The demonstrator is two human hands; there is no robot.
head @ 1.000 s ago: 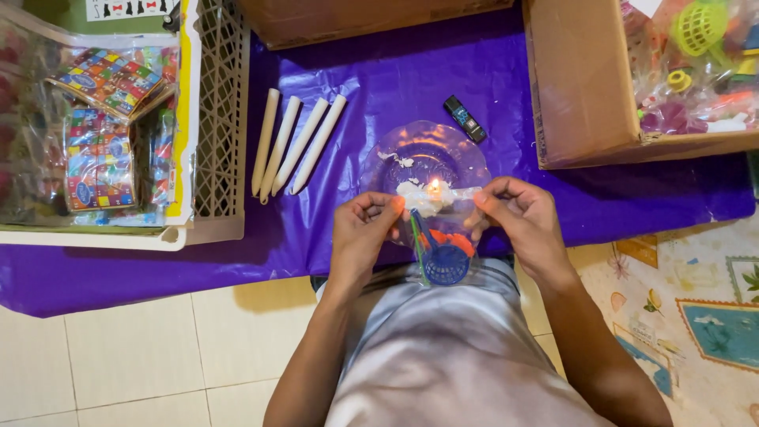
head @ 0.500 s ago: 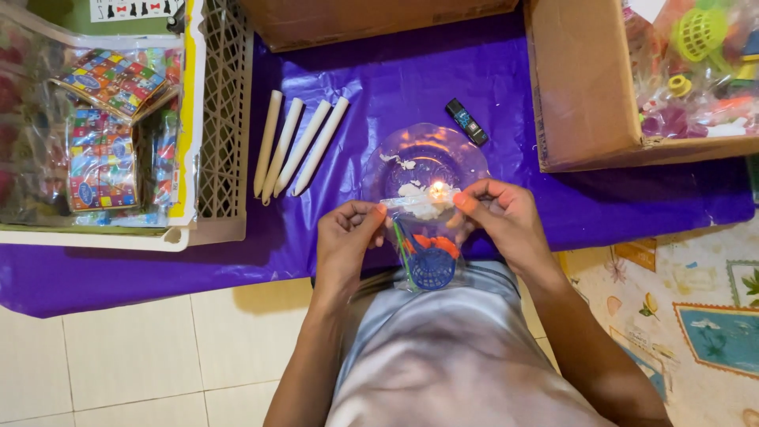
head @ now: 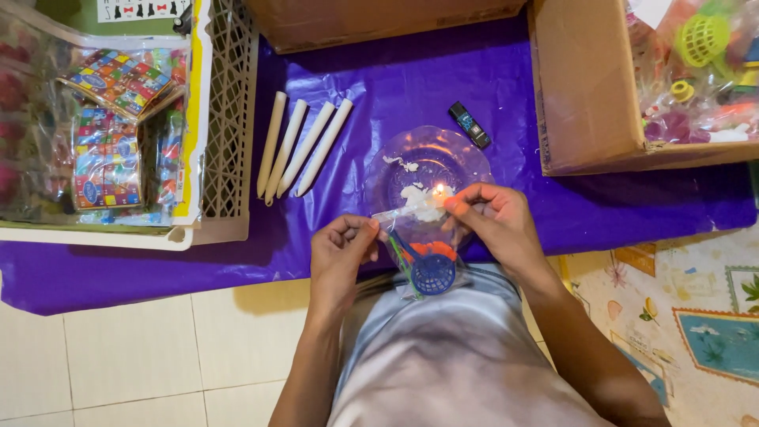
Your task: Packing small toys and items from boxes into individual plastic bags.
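Left hand (head: 341,251) and right hand (head: 490,221) pinching a clear crinkled plastic bag (head: 411,237) of round mesh toys taut, fingers clamped on its top edge over a small flame (head: 437,190), glossy clear plate (head: 423,170) near the purple sheet's (head: 506,87) front edge, four smooth white candles (head: 304,146) beside.

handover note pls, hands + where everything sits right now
Left hand: pinches one end of a clear plastic packet with small toy rackets inside.
Right hand: pinches the other end, beside the candle flame.
The flame burns on a clear plate with wax blobs, on the purple sheet.
Four unlit candles and a lighter lie alongside.
Done/left: packet edge sits at the flame; seal state unclear.
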